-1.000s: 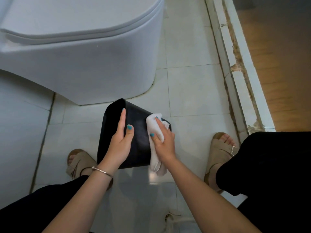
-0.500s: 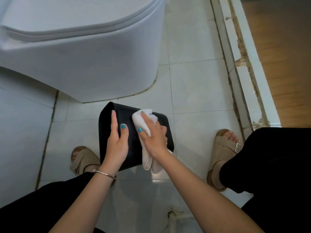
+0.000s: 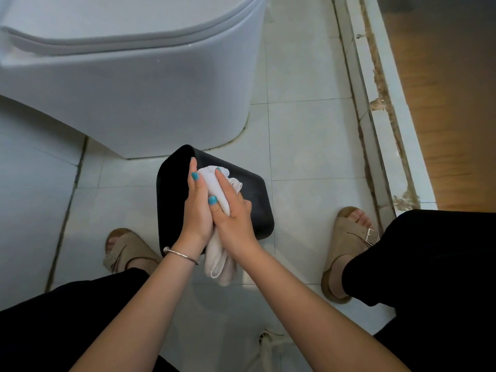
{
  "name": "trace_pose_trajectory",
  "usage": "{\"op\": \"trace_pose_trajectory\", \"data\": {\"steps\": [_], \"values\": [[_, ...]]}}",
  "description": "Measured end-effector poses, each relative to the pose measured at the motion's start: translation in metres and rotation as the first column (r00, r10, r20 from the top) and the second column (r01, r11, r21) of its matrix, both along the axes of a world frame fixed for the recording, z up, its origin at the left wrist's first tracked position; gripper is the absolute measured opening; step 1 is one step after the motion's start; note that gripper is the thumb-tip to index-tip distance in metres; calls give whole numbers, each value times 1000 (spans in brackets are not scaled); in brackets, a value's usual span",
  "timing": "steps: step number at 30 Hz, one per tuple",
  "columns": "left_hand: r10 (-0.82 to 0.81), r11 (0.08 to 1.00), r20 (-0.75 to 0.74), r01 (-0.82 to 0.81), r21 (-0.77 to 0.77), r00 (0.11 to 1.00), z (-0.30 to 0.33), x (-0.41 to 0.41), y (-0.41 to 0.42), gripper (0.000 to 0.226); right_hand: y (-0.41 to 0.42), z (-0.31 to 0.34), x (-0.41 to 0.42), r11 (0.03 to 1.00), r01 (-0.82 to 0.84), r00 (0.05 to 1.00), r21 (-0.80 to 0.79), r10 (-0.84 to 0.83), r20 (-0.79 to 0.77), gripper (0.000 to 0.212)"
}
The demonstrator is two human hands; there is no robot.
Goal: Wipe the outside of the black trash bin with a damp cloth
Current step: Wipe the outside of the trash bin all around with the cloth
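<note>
The black trash bin (image 3: pixel 255 205) lies tipped on the tiled floor between my feet, just in front of the toilet. My left hand (image 3: pixel 196 210) rests on its upper side with fingers straight, steadying it. My right hand (image 3: pixel 230 213) grips a white cloth (image 3: pixel 218 260) and presses it against the bin's outside, right beside my left hand. The cloth's loose end hangs down below my wrists. Much of the bin's top face is hidden under both hands.
A white toilet (image 3: pixel 128 84) stands close behind the bin. My sandalled feet (image 3: pixel 126 251) (image 3: pixel 346 240) flank it on the pale tile floor (image 3: pixel 308 146). A white door threshold (image 3: pixel 381 124) runs along the right, with wooden floor (image 3: pixel 451 89) beyond.
My right hand has slid the cloth leftward across the bin until it meets my left hand. The bin has turned a little under the hands.
</note>
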State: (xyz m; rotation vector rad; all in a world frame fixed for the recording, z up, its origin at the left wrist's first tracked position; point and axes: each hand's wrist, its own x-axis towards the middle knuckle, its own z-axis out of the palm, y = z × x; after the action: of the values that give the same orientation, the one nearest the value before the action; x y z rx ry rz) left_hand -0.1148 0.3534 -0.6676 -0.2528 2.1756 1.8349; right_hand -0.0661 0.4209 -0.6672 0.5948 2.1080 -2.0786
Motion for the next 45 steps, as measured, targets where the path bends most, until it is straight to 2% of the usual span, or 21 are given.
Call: {"op": "trace_pose_trajectory", "data": {"steps": [3,8,19,25,27,31,34,37,39,45], "values": [[-18,999,-36,17,-37,999,6,4,6,64,5,-9,-2,994,3,1000,106,-2,-10,55],[-46,994,-43,41,-101,998,6,5,-1,51,16,-35,-3,960,-19,999,281,4,53,53],[-189,925,-51,161,-344,981,16,3,0,51,69,-115,-2,951,147,925,271,-229,303,52],[-216,878,-60,167,-448,974,13,1,-7,54,63,-105,-10,951,172,896,258,-260,360,50],[-224,866,-49,175,-469,973,14,-1,-8,55,56,-91,-16,955,141,919,260,-224,325,52],[-279,848,-32,230,-477,960,17,-2,1,56,35,-51,-34,967,112,989,230,-131,72,57],[-305,852,-23,262,-453,952,18,-1,4,57,21,-28,-48,985,76,997,156,-71,-38,55],[-318,846,-26,271,-460,948,18,1,7,60,30,-25,-50,997,69,995,29,-66,-79,53],[-328,838,-26,279,-469,944,18,2,12,63,40,-27,-51,998,57,994,-3,-57,-94,51],[-331,826,-29,275,-492,943,18,2,10,62,49,-43,-73,991,26,999,129,-21,-42,51]]}}
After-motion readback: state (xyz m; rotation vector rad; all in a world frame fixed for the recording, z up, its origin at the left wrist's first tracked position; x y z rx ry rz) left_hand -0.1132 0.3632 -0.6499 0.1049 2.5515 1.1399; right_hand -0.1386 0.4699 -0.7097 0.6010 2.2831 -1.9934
